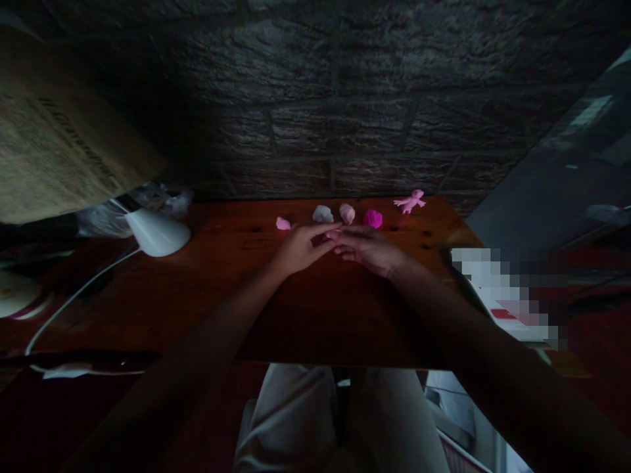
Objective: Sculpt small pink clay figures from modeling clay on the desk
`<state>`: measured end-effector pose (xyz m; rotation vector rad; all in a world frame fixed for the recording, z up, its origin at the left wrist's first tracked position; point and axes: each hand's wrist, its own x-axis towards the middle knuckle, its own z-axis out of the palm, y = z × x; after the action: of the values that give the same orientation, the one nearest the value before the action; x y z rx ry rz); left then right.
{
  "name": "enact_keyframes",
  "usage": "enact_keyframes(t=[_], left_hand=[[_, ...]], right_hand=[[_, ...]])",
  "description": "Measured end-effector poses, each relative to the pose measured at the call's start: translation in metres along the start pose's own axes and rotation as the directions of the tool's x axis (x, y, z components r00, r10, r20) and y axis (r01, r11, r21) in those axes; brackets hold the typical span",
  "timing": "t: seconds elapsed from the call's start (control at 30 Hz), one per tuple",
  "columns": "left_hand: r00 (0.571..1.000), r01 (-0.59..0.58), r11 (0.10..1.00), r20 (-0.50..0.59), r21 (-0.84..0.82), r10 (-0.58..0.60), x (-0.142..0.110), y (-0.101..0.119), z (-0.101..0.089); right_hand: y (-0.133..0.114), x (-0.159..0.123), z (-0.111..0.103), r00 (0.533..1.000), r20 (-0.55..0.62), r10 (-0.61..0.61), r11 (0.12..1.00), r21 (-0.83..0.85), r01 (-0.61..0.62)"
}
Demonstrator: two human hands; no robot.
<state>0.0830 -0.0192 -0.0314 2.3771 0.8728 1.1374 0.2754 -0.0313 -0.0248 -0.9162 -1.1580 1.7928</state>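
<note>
Over the wooden table, my left hand [304, 248] and my right hand [371, 250] meet at the fingertips. A small pink piece of modelling clay [333, 234] is pinched between them, partly hidden by the fingers. Just behind the hands lie a white clay lump [323, 214], a pale pink clay lump [347, 213] and a magenta clay lump [373, 219]. A smaller pink clay piece [282, 223] rests to the left of these. Farther right, near the back edge, is a pink clay figure [410, 201] with a head and spread limbs.
A white lamp-like cone [160, 233] with a white cable stands on the left of the wooden table [221, 289]. A brown printed paper bag [64, 131] hangs over that side. A stone-patterned wall [315, 118] borders the back. Blurred-out papers [497, 295] lie at right.
</note>
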Motion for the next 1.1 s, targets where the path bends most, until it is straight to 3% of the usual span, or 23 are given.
enact_keyframes(t=[0.2,0.33,0.43,0.53,0.63,0.73,0.87,0.97,1.1], left_hand=[[0.999,0.014,0.999,-0.036,-0.047,-0.015,0.003,0.006,0.0],[0.998,0.061,0.966,0.04,-0.252,-0.053,0.005,0.011,0.001],[0.988,0.126,0.913,0.136,-0.387,-0.079,0.005,0.01,0.001],[0.989,0.124,0.903,0.127,-0.412,-0.078,0.003,0.007,0.004],[0.999,0.035,0.945,0.039,-0.325,-0.023,0.003,0.007,0.009],[0.994,-0.098,0.989,-0.053,-0.111,0.093,0.003,0.014,0.01],[0.972,-0.175,0.979,-0.141,0.105,0.189,0.004,0.024,0.004],[0.974,-0.16,0.978,-0.141,0.133,0.178,0.004,0.024,0.001],[0.988,-0.11,0.992,-0.107,0.055,0.115,0.004,0.019,0.001]], right_hand=[[-0.007,-0.003,0.003,0.998,0.049,0.049,0.993,0.107,-0.054],[-0.013,-0.009,0.003,0.985,0.15,0.079,0.979,0.172,-0.105],[-0.015,-0.012,0.003,0.967,0.242,0.082,0.985,0.128,-0.115],[-0.013,-0.01,0.002,0.974,0.217,0.065,0.996,0.052,-0.078],[-0.007,-0.004,-0.001,0.992,0.128,0.025,1.0,0.013,-0.027],[-0.003,0.001,-0.004,0.995,0.094,-0.035,0.999,0.029,0.032],[-0.005,0.0,-0.005,0.997,0.051,-0.054,0.998,0.046,0.052],[-0.006,-0.001,-0.006,0.999,0.038,0.013,0.998,0.058,-0.015],[-0.01,-0.002,-0.006,0.988,0.126,0.09,0.99,0.097,-0.102]])
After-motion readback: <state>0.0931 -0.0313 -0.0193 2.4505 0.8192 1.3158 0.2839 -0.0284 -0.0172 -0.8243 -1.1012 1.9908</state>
